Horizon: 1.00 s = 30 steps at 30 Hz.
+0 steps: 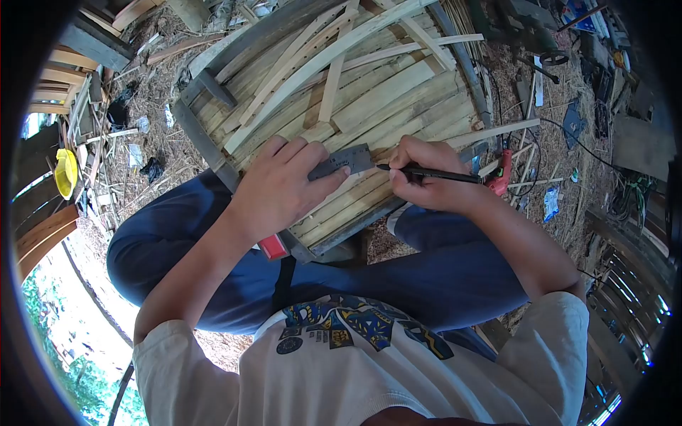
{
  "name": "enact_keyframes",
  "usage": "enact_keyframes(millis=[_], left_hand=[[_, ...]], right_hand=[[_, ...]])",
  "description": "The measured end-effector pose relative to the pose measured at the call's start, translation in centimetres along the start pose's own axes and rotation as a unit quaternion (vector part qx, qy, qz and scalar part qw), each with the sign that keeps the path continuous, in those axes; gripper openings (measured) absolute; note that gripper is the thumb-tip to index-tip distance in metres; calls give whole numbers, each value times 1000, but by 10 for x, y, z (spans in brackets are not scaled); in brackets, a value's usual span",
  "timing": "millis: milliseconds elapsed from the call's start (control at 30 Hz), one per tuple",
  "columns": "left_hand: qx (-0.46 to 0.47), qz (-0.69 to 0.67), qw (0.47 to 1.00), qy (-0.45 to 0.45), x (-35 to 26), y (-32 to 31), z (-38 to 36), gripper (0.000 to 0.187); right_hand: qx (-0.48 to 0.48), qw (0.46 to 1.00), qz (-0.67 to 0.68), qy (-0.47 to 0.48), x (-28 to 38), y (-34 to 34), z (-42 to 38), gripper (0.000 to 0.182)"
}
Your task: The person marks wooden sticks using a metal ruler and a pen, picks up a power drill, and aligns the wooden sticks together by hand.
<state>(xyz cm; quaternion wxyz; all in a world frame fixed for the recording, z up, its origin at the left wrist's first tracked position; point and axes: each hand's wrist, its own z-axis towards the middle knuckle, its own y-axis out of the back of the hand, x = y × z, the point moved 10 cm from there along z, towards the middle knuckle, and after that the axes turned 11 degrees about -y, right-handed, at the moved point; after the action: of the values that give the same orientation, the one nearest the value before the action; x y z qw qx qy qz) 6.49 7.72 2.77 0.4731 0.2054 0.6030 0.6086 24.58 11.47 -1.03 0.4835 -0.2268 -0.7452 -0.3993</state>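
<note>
My left hand (280,183) is closed on a dark grey flat rectangular piece (352,160), thumb along its near edge and fingers over its top. Small marks show on its face, but I cannot make out what they are. A black pen (440,174) is pinched in my right hand (430,167), its tip pointing left, close to the right end of the grey piece. Both hands are over a slatted wooden panel (398,106) with a dark frame, which lies in front of my crossed legs.
Curved and straight wooden strips (298,78) lie across the panel's far half. A red power tool (502,174) with a cable sits to the right. By my left forearm is a red box-shaped object (273,247). A yellow object (65,174) stands far left; shavings and scraps litter the ground.
</note>
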Motion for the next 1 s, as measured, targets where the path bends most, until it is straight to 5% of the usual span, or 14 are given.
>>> enact_keyframes(millis=[1000], left_hand=[[12,-21,1000,10,4,-4,-1,48]], right_hand=[[27,997,-63,34,3,-2,-2,23]])
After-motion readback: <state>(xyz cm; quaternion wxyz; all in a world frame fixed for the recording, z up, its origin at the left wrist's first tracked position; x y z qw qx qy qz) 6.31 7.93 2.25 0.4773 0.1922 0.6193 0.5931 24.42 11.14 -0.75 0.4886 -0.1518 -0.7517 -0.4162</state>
